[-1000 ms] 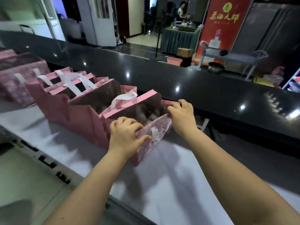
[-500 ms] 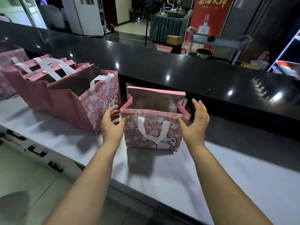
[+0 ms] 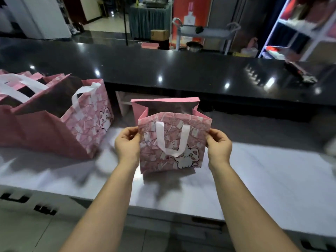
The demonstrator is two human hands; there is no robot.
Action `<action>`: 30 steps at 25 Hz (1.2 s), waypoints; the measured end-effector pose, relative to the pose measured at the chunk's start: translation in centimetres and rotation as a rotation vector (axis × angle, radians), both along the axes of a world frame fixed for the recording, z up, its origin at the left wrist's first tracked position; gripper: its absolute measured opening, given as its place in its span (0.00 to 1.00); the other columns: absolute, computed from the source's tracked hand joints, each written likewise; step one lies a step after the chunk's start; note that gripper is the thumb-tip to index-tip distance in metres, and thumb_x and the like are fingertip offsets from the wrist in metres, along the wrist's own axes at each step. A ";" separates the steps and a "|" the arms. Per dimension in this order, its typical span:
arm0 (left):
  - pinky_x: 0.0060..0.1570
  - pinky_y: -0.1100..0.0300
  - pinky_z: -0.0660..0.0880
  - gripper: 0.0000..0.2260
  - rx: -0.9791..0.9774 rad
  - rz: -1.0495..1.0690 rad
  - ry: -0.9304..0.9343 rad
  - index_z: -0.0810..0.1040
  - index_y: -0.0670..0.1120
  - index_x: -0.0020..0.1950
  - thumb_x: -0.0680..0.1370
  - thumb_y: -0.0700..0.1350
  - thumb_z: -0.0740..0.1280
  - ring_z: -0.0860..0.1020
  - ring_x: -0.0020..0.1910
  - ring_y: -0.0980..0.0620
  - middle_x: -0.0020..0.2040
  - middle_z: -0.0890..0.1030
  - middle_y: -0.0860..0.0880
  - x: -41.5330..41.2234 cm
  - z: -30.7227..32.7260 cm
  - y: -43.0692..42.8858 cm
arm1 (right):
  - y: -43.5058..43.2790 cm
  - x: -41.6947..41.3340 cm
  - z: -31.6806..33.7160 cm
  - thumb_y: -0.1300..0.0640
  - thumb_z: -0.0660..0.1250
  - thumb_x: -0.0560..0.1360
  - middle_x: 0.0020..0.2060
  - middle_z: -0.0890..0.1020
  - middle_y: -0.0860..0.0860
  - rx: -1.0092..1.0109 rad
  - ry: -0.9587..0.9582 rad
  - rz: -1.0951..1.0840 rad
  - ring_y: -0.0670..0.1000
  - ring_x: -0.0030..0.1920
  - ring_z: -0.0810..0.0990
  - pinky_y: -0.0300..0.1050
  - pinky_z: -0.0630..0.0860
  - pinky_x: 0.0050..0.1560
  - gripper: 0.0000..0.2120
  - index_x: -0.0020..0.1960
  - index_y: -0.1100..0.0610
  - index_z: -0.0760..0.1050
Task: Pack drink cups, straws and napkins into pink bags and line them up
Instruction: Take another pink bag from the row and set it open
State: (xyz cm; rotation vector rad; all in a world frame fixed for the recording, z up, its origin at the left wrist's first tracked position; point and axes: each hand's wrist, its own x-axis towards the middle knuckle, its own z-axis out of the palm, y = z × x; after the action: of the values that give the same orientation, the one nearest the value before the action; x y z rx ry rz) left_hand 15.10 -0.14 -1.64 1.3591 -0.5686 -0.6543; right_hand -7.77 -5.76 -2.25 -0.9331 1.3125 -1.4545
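A pink bag [image 3: 169,160] with a white cat print and a white handle stands upright and open on the white counter [image 3: 263,179], straight in front of me. My left hand [image 3: 127,144] pinches its left front edge and my right hand [image 3: 219,145] pinches its right front edge. What is inside the bag is hidden. To the left, a row of several similar pink bags [image 3: 54,120] stands side by side, the nearest one showing a cat print.
A raised glossy black ledge [image 3: 181,73] runs behind the white counter. A dark object [image 3: 300,73] lies on that ledge at the right. Shelving [image 3: 300,30], a trolley and a red banner stand in the room beyond.
The bag was lifted out of the row's right end, turned to face me and set down apart from it. My hands, open beside it half a second ago, now pinch its side edges.
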 end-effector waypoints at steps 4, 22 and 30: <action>0.37 0.63 0.80 0.02 0.000 -0.278 -0.004 0.81 0.42 0.44 0.75 0.37 0.71 0.79 0.34 0.58 0.37 0.82 0.50 -6.0 1.0 -1.9 | 2.5 -8.5 0.9 0.65 0.71 0.74 0.39 0.85 0.50 -0.021 0.008 -0.169 0.48 0.40 0.83 0.40 0.80 0.40 0.05 0.44 0.55 0.81; 0.38 0.70 0.77 0.17 -0.099 -0.454 -0.047 0.81 0.51 0.36 0.75 0.30 0.67 0.80 0.36 0.63 0.34 0.82 0.59 -40.8 -0.7 -4.1 | 2.3 -42.7 0.7 0.61 0.68 0.75 0.36 0.84 0.41 -0.072 0.209 -0.341 0.40 0.39 0.81 0.40 0.78 0.45 0.12 0.41 0.43 0.81; 0.43 0.68 0.79 0.09 -0.012 -0.263 -0.182 0.79 0.54 0.48 0.75 0.39 0.72 0.80 0.43 0.63 0.45 0.83 0.56 -45.1 -1.8 -1.9 | 1.0 -47.6 -2.1 0.69 0.65 0.76 0.43 0.82 0.50 -0.032 0.114 -0.163 0.50 0.47 0.79 0.54 0.77 0.59 0.13 0.44 0.50 0.77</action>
State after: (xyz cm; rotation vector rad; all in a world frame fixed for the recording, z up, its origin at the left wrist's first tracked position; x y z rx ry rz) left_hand -30.02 -2.04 -3.47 1.3520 -0.9073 -0.7416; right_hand -55.39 -4.71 -4.32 -0.9601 1.4816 -1.5697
